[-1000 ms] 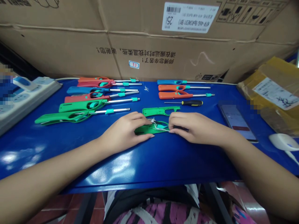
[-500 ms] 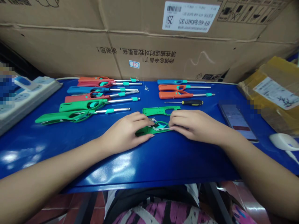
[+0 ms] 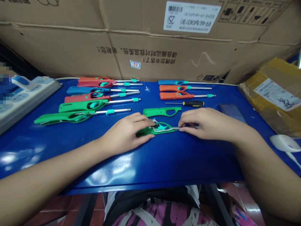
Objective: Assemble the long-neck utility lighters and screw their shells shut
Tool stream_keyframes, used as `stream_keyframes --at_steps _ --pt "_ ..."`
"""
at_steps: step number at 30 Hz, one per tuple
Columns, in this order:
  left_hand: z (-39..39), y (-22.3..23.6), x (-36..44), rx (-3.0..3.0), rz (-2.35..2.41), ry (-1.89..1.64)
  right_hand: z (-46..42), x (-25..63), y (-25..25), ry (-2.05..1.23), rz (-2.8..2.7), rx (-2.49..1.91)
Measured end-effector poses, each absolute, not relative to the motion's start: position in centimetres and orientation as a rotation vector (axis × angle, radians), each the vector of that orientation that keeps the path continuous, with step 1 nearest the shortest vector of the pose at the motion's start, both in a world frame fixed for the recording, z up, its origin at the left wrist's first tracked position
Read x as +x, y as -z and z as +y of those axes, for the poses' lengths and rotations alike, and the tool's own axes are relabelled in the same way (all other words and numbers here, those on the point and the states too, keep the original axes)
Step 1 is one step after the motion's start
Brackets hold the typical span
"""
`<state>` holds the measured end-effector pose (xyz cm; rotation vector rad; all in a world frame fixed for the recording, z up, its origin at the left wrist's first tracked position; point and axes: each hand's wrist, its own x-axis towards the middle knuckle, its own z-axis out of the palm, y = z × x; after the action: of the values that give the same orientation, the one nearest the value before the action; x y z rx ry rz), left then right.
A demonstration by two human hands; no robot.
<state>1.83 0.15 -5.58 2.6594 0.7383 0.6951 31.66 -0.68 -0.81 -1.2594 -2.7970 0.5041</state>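
An opened green lighter shell (image 3: 162,131) lies on the blue table, with white wires, a teal trigger and a black part inside. My left hand (image 3: 135,128) grips its left end between thumb and fingers. At its right end, my right hand (image 3: 197,124) pinches a thin metal tube (image 3: 176,128), which is mostly hidden by the fingers. The wires run along the shell toward this tube. The other green shell half (image 3: 162,111), with a trigger opening, lies just behind, apart from both hands.
Several long-necked lighters (image 3: 84,106) in green, red and blue lie at left. More lighters (image 3: 176,95) and a screwdriver (image 3: 194,103) lie at back right. A power strip (image 3: 25,97), phone (image 3: 231,113), white mouse-like device (image 3: 283,142) and cardboard boxes (image 3: 82,47) surround the work area.
My right hand has moved a little to the right, baring the shell's right end and the metal tube. Its forearm now covers more of the phone. My left hand stays in place.
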Motion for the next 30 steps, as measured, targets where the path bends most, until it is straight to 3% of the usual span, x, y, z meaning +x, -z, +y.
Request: stream_keyframes --at_steps 18,30 --pt "0.0 5.4 1.8 2.643 0.747 -0.668 -1.3 29.9 1.7 -0.33 -2.638 -1.267" --pt "0.0 5.4 1.9 2.635 0.717 -0.763 -1.5 28.4 3.4 -0.462 -2.564 -1.225"
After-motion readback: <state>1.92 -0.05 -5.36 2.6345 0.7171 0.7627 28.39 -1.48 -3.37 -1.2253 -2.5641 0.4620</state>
